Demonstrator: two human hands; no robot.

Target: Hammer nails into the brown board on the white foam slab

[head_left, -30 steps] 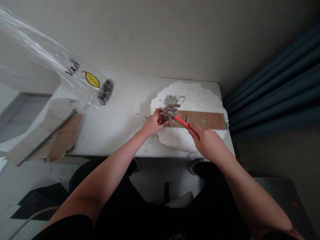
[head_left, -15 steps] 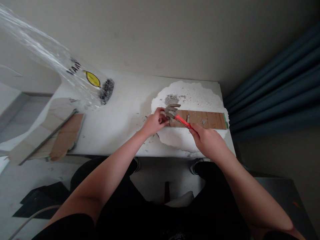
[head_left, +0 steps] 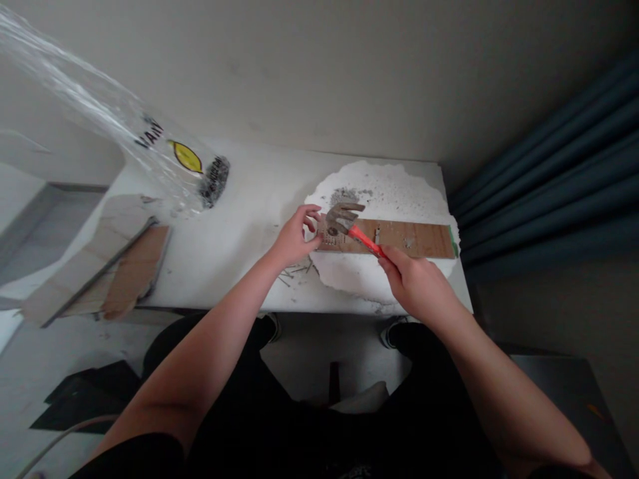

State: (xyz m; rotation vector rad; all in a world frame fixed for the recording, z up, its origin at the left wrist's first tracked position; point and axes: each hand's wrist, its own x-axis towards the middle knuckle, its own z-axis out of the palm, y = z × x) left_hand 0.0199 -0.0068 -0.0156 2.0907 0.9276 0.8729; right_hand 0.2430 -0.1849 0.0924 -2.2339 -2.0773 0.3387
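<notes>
My right hand is wrapped around the red handle of a claw hammer, whose grey metal head is above the left part of a brown wooden board. The board lies flat on a white, ragged-edged sheet. At the board's left end, my left hand has its thumb and fingers apart, with nothing visible between them. Small marks or nail heads dot the wood there; I cannot tell which. Several thin nails lie loose just below my left hand.
A clear plastic bag with dark small pieces at its bottom stands on the white table. Broken brown board pieces lie at the left edge. A wall is behind, and a dark blue curtain hangs on the right.
My left hand has drawn back left from beside the hammer head, and its fingers have spread. The hammer and my right hand have barely moved.
</notes>
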